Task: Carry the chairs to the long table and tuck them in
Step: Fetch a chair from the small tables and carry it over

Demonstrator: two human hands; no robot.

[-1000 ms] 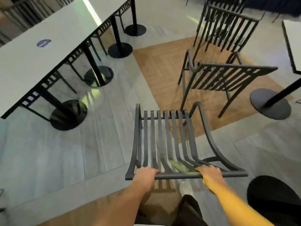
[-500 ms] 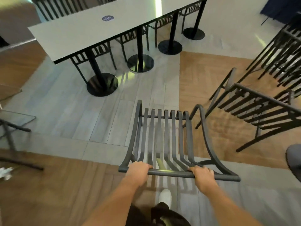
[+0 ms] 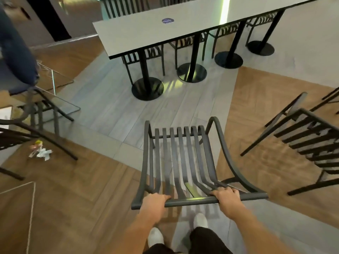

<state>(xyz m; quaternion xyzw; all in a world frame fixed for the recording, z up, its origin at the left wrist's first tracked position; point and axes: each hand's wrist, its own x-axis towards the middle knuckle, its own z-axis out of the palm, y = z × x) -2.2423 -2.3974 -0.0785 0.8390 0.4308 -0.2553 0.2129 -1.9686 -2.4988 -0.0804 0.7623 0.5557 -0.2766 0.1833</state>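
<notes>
Fingers [image 3: 166, 197] of the left hand [image 3: 153, 206] are curling over the top rail of the slatted chair [image 3: 180, 162], and the right hand [image 3: 227, 198] is wrapping the same rail further along, so both are gripping it firmly. The chair is hanging in front of the person, its back toward them and its seat pointing ahead; whether its legs are off the floor I cannot tell from here. White shoes [image 3: 156, 237] are showing just behind the chair.

Ahead of the chair, well apart from it, the long bench [image 3: 146, 33] is standing on black pedestal bases [image 3: 147, 88], with dark chairs already tucked under its near edge. To the right of the carried chair another loose chair [image 3: 300, 136] is standing close by. To its left, further off, a chair with a blue garment [image 3: 16, 57] over it is standing, and a crumpled wrapper [image 3: 39, 152] is lying on the wooden floor.

Trouble looks likeliest at the bench: the seat is heading toward a stretch where a pedestal base is sitting, so a front leg could be catching on it. Swinging wide could also be knocking the loose chair on the right.
</notes>
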